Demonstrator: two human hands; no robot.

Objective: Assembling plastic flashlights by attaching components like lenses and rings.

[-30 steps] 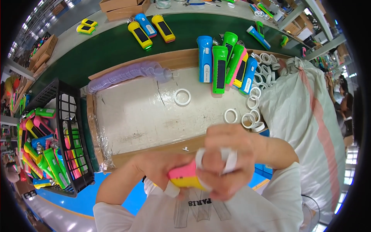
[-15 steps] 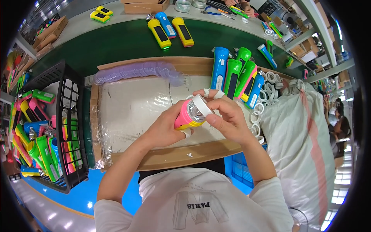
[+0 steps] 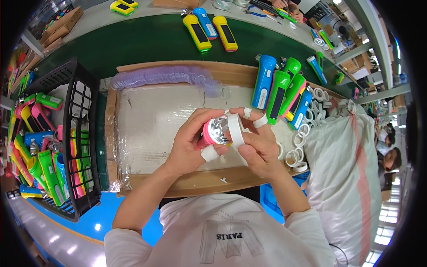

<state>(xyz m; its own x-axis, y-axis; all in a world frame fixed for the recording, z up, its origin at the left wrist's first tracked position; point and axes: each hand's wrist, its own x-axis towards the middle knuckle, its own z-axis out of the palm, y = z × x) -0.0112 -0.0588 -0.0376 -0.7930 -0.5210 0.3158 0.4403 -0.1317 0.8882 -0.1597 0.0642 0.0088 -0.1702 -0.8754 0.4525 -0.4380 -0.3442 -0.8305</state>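
My left hand (image 3: 189, 144) is wrapped round a pink flashlight (image 3: 216, 129), whose shiny silver reflector faces up and toward the right. A white ring (image 3: 235, 129) is pinched in my right hand (image 3: 262, 147); it stands on edge at the right side of the reflector. Whether ring and reflector touch, I cannot tell. White tape is wound round several of my fingers. Most of the flashlight's body is hidden by my left hand. Beneath both hands lies a shallow cardboard tray (image 3: 147, 133).
Along the tray's far side lies a row of stacked clear discs (image 3: 164, 76). Blue and green flashlights (image 3: 280, 91) and loose white rings (image 3: 293, 158) are at the right, beside a big white sack (image 3: 333, 169). A black basket (image 3: 73, 147) of flashlights stands left. Someone's hands work across the bench.
The flashlight has been turned in my left hand, so more of its reflector shows. The white ring has moved slightly right and down and now stands more upright. The whole view has shifted a little.
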